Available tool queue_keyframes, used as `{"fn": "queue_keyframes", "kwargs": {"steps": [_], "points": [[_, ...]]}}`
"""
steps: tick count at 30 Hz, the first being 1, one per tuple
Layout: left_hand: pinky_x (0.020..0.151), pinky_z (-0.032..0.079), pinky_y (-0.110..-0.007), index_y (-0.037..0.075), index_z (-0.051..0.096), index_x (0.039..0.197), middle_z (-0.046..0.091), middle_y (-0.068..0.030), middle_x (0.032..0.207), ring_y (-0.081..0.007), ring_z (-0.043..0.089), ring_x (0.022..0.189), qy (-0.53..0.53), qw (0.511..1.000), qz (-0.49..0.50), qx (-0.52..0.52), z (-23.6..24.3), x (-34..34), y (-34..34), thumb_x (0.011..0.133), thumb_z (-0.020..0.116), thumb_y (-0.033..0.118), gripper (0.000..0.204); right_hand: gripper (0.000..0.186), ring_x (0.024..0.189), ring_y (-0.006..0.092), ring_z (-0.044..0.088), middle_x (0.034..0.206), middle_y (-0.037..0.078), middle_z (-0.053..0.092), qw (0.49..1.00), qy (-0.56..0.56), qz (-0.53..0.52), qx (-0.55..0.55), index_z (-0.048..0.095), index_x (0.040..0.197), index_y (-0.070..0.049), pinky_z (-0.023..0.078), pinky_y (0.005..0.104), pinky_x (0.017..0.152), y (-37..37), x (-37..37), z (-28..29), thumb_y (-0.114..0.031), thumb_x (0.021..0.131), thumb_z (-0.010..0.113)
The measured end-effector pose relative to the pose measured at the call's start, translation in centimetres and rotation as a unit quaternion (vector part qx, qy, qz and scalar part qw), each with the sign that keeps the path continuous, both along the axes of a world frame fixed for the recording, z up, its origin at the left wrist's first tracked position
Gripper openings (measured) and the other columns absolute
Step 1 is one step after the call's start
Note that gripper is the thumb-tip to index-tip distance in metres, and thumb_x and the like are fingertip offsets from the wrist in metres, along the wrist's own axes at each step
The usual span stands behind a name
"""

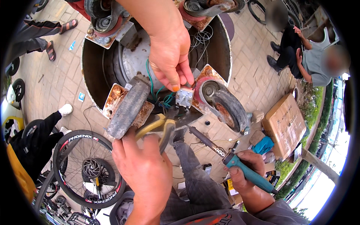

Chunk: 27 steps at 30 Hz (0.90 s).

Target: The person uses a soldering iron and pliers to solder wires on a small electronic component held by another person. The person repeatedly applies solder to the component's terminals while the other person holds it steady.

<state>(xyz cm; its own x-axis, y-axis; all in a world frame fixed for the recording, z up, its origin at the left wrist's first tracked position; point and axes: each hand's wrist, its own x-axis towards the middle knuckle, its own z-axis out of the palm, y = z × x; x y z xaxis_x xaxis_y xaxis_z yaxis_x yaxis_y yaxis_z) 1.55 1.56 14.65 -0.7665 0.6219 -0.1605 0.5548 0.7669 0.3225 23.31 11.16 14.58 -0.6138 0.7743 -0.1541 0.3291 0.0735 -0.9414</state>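
Observation:
My left hand (144, 168) is closed round the yellow handles of a pair of pliers (167, 129). Their dark jaws reach the lower side of a small silvery switch-like part (184, 98) with metal terminals. From above, another person's hand (173, 60) pinches the top of that part. In my right hand (249, 170) is a soldering iron (245, 173) with a teal handle; its dark tip points up and left, below the part and apart from it. Green wires (165, 98) run beside the part, and where they end is hard to see.
Rusty caster wheels (129, 108) sit round the rim of a metal drum (84, 75). A bicycle wheel (56, 161) stands at lower left. To the right lie a cardboard box (285, 125) and a blue cloth (263, 145). A seated person (317, 60) and other bystanders are around.

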Motion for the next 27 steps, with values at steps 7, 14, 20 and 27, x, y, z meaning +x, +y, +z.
{"fn": "queue_keyframes", "kwargs": {"steps": [7,14,20,27], "points": [[0.089,0.041,-0.049,0.004,0.066,0.088,0.056,-0.0220,0.118,-0.0417,0.051,0.107,0.000,1.000,-0.010,-0.004,-0.15,0.13,-0.30,0.056,0.069,-0.002,0.033,0.040,0.069,0.0178,0.062,0.087,0.016,0.065,1.000,0.000,-0.009,0.000,0.056,0.108,0.003,0.047,0.0268,0.059,-0.25,0.23,0.03,-0.013,0.078,0.079],[0.089,0.041,-0.050,0.004,0.065,0.088,0.056,-0.0224,0.116,-0.0419,0.051,0.106,0.003,1.000,-0.012,0.000,-0.32,0.22,-0.38,0.056,0.070,-0.002,0.033,0.041,0.069,0.0170,0.062,0.087,0.016,0.065,1.000,0.000,-0.004,0.000,0.055,0.109,0.003,0.046,0.0263,0.059,-0.27,0.47,0.14,-0.013,0.079,0.078],[0.090,0.041,-0.051,0.004,0.065,0.089,0.055,-0.0226,0.116,-0.0428,0.051,0.107,0.011,1.000,-0.013,-0.004,-0.32,0.28,-0.38,0.057,0.070,-0.002,0.032,0.042,0.069,0.0163,0.061,0.087,0.015,0.065,1.000,0.009,0.014,0.002,0.055,0.111,0.002,0.045,0.0264,0.058,-0.06,0.51,-0.15,-0.013,0.080,0.078],[0.089,0.041,-0.052,0.004,0.065,0.089,0.055,-0.0229,0.117,-0.0429,0.051,0.107,0.012,1.000,-0.018,-0.003,-0.49,0.23,-0.54,0.058,0.068,-0.002,0.032,0.044,0.070,0.0157,0.059,0.087,0.015,0.064,1.000,0.008,-0.002,-0.002,0.054,0.111,0.002,0.045,0.0268,0.061,-0.25,0.47,-0.07,-0.017,0.080,0.079]]}}
